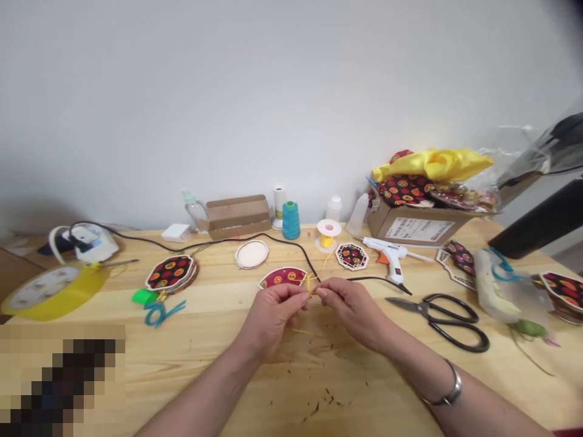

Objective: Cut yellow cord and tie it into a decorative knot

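Near the middle of the wooden table, my left hand (277, 312) pinches a thin yellow cord (308, 282). Close on its right, the closed fingers of my right hand (348, 306) grip the same cord, their tips nearly touching those of the left. Just behind my left hand lies a fan-shaped piece of dark red patterned fabric (282, 277) with a pale edge. The yellow cord crosses its right end and forms small loops there. A strand rises toward a spool of yellow cord (327, 235) standing behind. The exact knotting between the fingertips is too small to tell.
Black-handled scissors (426, 308) and a white glue gun (387, 255) lie at right, before a full cardboard box (410, 224). A teal thread cone (291, 220) stands at the back. Patterned pieces (170, 273) and yellow tape (59, 291) are at left. A black cable (228, 240) crosses behind.
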Demonstrator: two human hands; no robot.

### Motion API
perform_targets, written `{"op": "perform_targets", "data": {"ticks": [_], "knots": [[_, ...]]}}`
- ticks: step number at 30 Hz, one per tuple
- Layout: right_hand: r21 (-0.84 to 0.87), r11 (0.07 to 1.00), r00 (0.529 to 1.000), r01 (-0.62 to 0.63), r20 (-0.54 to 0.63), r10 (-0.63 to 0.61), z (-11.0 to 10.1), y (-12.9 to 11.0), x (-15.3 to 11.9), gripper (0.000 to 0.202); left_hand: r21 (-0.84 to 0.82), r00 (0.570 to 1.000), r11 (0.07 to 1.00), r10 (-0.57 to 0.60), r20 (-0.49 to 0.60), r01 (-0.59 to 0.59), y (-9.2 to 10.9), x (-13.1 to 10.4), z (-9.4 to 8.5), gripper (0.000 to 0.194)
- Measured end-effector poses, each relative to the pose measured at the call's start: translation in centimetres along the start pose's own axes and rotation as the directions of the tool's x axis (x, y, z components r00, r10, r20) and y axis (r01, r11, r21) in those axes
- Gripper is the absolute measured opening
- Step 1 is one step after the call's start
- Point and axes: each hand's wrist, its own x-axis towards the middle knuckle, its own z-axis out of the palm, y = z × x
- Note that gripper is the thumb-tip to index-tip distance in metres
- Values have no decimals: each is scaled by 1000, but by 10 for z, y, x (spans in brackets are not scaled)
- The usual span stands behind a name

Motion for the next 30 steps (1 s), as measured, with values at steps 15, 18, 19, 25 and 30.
{"op": "perform_targets", "data": {"ticks": [15,18,19,25,30], "knots": [[-655,577,824,488,128,-552,25,-4,-30,23,87,994,996,15,-104,-6,0,-1,2,25],[-696,456,773,555,228,-592,28,1,-30,24,47,996,999,-2,-93,7,-1,-2,3,26],[-700,431,766,569,261,-587,29,2,-30,24,33,996,999,0,-88,3,-2,-2,3,25],[-689,378,735,618,336,-589,28,-1,-29,20,5,998,1000,10,-61,-10,-3,-2,4,23],[-443,651,745,617,61,-664,13,-10,-27,29,-10,995,1000,10,-95,-11,-3,0,4,25]]}}
